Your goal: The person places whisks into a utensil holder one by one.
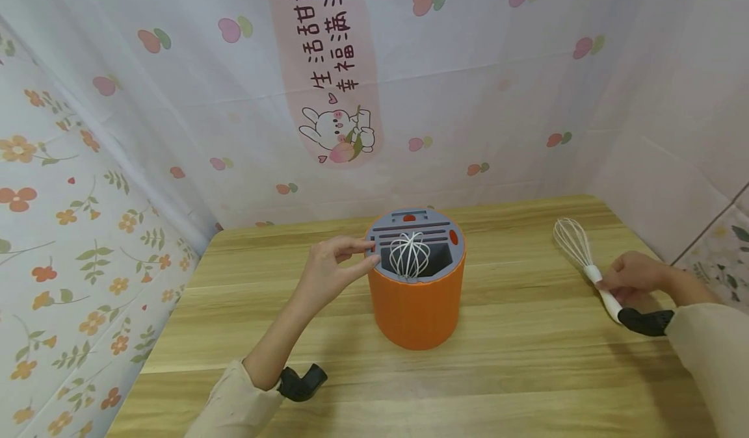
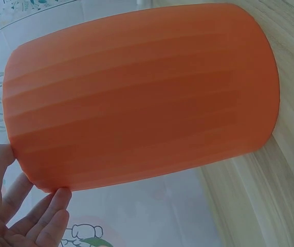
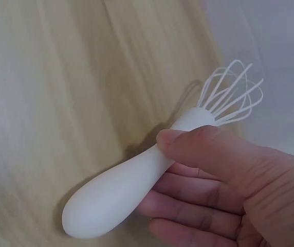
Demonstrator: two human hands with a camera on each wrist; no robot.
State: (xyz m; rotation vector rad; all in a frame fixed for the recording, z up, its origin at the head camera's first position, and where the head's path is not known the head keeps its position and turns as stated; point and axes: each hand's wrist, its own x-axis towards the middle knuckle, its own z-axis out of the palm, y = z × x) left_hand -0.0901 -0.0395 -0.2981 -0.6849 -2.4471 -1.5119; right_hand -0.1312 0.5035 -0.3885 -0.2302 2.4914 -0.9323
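Observation:
An orange utensil holder (image 1: 415, 314) with a grey slotted top stands upright on the table. Inside its large compartment is a whisk (image 1: 409, 256), white wire loops up; its handle is hidden. At the holder's upper left edge, my left hand (image 1: 336, 266) grips the rim with thumb and fingers. The left wrist view shows the ribbed orange wall (image 2: 147, 98) of the holder close up. Farther right, a second white whisk (image 1: 592, 273) lies slantwise over the table, loops pointing away. My right hand (image 1: 634, 275) pinches its smooth handle (image 3: 111, 198) between thumb and fingers, just below the wire loops.
The wooden table (image 1: 497, 386) spreads around the holder. White curtains with a printed pattern (image 1: 456, 100) hang behind it, and flowered cloth (image 1: 76, 262) hangs at the left. A black wrist mount (image 1: 301, 383) sits on the left sleeve, another mount (image 1: 643, 322) on the right.

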